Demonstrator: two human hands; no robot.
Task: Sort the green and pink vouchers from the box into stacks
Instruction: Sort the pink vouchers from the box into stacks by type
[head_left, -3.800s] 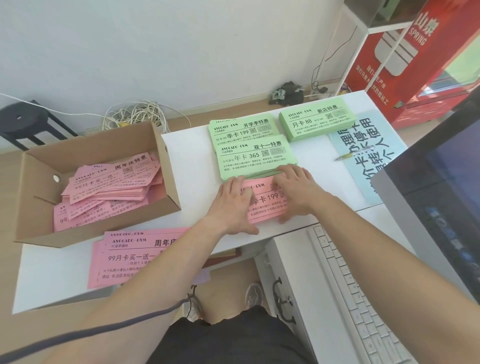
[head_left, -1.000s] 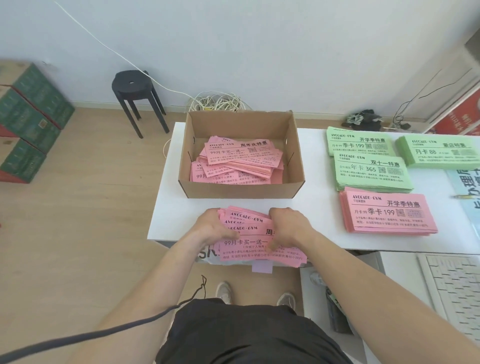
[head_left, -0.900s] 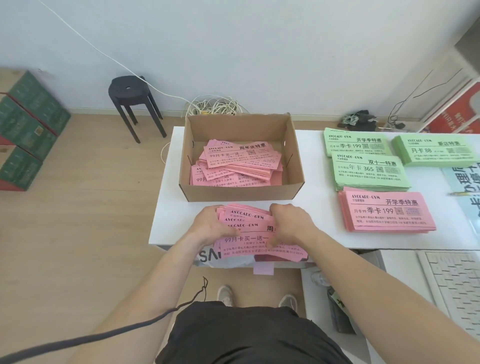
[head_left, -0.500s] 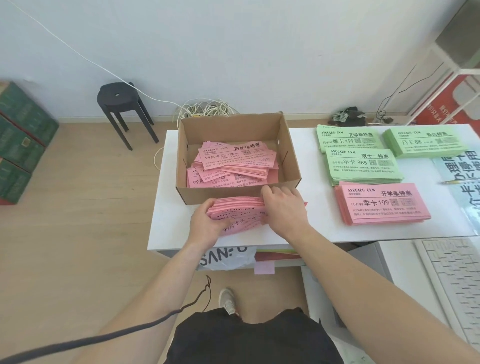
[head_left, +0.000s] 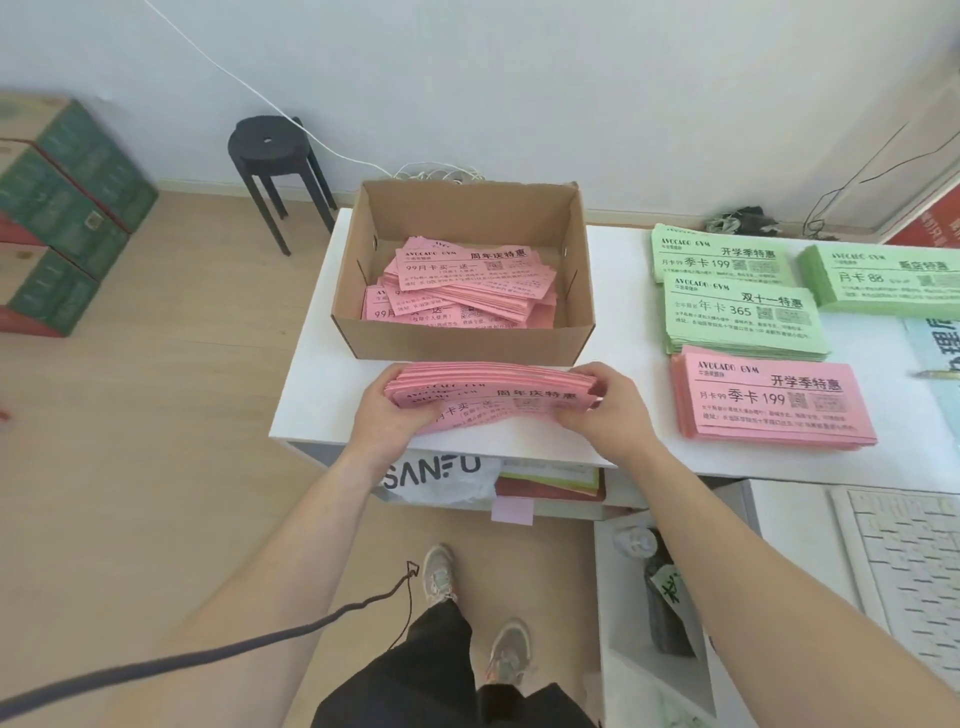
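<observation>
Gripping pink voucher bundle (head_left: 498, 397) at both ends with left hand (head_left: 397, 418) and right hand (head_left: 605, 410), tipped up from flat on desk (head_left: 322, 405); likely squaring for stacking.

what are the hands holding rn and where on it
A bundle of pink vouchers, in front of the cardboard box: the left hand grips its left short end, the right hand its right short end.

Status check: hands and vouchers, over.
Grip: left hand, right hand on pink voucher bundle, in front of cardboard box. Inside box, loose pink vouchers. Nothing in the way.
</observation>
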